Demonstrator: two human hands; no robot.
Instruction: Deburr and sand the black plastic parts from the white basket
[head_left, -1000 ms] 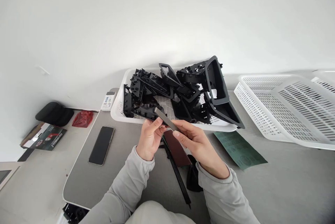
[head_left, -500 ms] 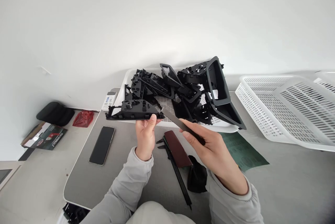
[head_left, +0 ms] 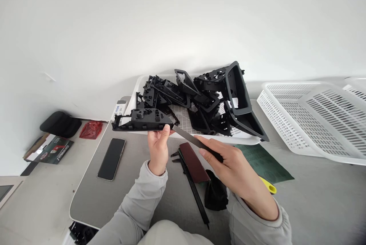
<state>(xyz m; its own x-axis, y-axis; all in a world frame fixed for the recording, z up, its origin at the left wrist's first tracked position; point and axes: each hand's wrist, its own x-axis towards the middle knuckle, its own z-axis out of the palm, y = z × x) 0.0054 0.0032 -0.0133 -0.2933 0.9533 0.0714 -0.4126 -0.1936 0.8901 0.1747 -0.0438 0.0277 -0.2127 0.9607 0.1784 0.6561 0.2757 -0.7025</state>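
Observation:
My left hand (head_left: 159,149) pinches the right part of a long black plastic part (head_left: 143,120) from below, thumb on its front edge. In my right hand (head_left: 231,165) is a flat grey strip-like tool (head_left: 187,136), its far tip at the right end of that part; whether they touch I cannot tell. Behind both hands, a white basket (head_left: 248,139) holds several black plastic parts (head_left: 200,96), some with open frames. Below the hands lie a dark red block (head_left: 194,163), a black caliper (head_left: 196,195) and a black cloth-like item (head_left: 215,195).
A phone (head_left: 111,159) lies on the grey table (head_left: 88,195) at left. Green sheet (head_left: 271,165) and yellow handle (head_left: 269,186) are at right, near another white basket (head_left: 286,138). Far left are a black case (head_left: 60,124), red bag (head_left: 90,129) and box (head_left: 48,148).
The held black part has shifted slightly left. My right hand and the tool have moved a little down, and the tool's tip slightly left. More of the yellow handle shows.

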